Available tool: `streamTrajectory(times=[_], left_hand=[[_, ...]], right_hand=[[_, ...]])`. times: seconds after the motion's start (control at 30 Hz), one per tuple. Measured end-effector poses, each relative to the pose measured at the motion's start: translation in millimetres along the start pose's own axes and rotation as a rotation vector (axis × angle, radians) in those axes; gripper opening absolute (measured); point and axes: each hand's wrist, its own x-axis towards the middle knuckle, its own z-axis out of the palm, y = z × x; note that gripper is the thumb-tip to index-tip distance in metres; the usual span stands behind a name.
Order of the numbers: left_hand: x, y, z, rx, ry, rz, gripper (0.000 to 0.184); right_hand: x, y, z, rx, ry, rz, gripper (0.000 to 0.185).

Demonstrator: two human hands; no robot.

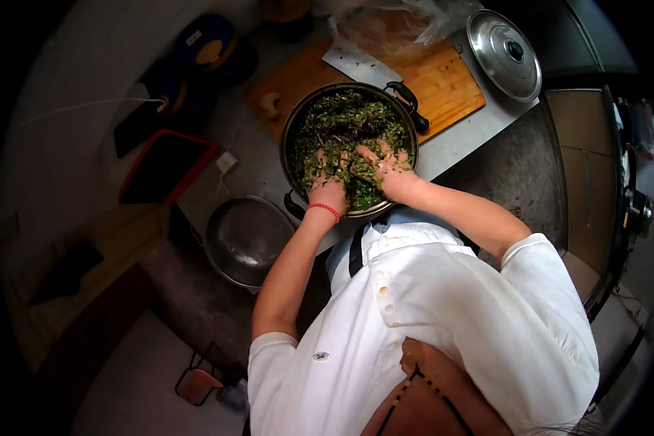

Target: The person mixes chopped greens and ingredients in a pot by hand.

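Note:
A large pot (289, 168) with black handles holds a heap of chopped greens (345, 116). Both of my hands are down in the greens, near the pot's front side. My left hand (328, 190), with a red bracelet at the wrist, has its fingers partly buried in the mixture. Beside it, my right hand (391, 174) has its fingers spread over the greens, with bits stuck to them. What lies under my fingers is hidden. Behind the pot, a cleaver (362, 67) rests on a wooden cutting board (443, 91).
An empty metal basin (247, 240) stands left of the pot. A metal lid (504, 54) lies at the back right. Clear plastic bags (407, 25) rest at the back of the board. A red-framed tablet (168, 167) is at the left.

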Motion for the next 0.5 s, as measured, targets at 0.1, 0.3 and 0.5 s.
streamTrajectory(times=[0.1, 0.3, 0.5], left_hand=[[11.4, 0.2, 11.6, 0.083, 0.337, 0.114, 0.033], [46.4, -5.6, 15.7, 0.019, 0.418, -0.055, 0.024], [54.2, -17.6, 11.2, -0.156, 0.442, -0.116, 0.034]], right_hand=[[22.4, -6.9, 20.5, -0.012, 0.03, 0.045, 0.047], [49.3, 9.0, 8.6, 0.379, -0.125, 0.16, 0.032], [77.0, 21.1, 52.1, 0.318, -0.438, 0.174, 0.031]])
